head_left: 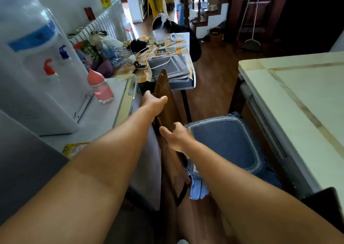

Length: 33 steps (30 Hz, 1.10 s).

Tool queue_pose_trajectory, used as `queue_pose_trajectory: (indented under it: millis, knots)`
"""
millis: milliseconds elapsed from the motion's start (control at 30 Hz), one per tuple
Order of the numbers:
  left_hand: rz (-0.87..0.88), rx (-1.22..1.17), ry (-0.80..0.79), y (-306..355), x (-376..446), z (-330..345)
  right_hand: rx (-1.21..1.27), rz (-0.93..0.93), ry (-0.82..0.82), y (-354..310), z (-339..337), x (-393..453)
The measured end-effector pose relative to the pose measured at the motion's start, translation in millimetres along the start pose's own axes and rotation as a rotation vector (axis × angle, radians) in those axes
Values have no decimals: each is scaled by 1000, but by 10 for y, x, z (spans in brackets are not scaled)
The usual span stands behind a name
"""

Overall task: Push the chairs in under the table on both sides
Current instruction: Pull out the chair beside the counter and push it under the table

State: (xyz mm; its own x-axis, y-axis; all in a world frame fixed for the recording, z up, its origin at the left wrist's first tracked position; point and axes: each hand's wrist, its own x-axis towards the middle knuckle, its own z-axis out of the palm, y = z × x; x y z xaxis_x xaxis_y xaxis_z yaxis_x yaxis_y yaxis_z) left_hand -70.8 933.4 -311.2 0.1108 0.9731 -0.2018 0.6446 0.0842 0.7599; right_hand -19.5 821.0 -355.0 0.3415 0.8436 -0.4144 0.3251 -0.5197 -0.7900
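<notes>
A dark wooden chair [164, 87] stands in the middle, its back towards me and its blue seat cushion [227, 141] facing the cream-topped table [301, 102] on the right. The front of the seat reaches the table's edge; most of the cushion is still outside it. My left hand [154, 102] grips the far part of the chair's top rail. My right hand [176, 135] holds the near part of the same backrest. The chair's legs are hidden.
A white counter [104, 120] with a water dispenser [35, 70] and a pink bottle [100, 87] runs close along the chair's left. Behind it is a cluttered small table [167, 61]. Brown wooden floor [214, 79] lies open between the tables. A broom [251, 40] leans at the back.
</notes>
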Motion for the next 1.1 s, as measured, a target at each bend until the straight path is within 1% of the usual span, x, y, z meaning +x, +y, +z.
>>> queue_pose_trajectory:
  millis: [67, 233, 333, 400, 500, 633, 800, 900, 1000, 1100]
  knots:
    - [37, -73, 72, 13, -233, 3, 42, -60, 92, 104, -127, -170]
    - [92, -214, 270, 80, -881, 75, 199, -228, 379, 427, -542, -692]
    - [96, -318, 327, 157, -1319, 177, 221, -297, 495, 617, -792, -1059]
    - [105, -358, 317, 191, -1619, 274, 206, -328, 568, 741, -972, -1310]
    - [117, -402, 268, 239, -2029, 396, 190, -336, 664, 926, -1196, -1634]
    - [94, -438, 186, 280, -2466, 536, 147, -302, 758, 1169, -1355, -2028]
    - [82, -479, -23, 259, -3012, 841, 119, -215, 824, 1497, -1441, -2532]
    - [74, -456, -166, 140, -3370, 1060, 39, -100, 787, 1730, -1412, -2874]
    - [15, -359, -307, -76, -3746, 1248, -50, 53, 681, 2027, -1312, -3260]
    - [-13, -282, -390, -261, -4124, 1396, -91, 160, 578, 2332, -1223, -3664]
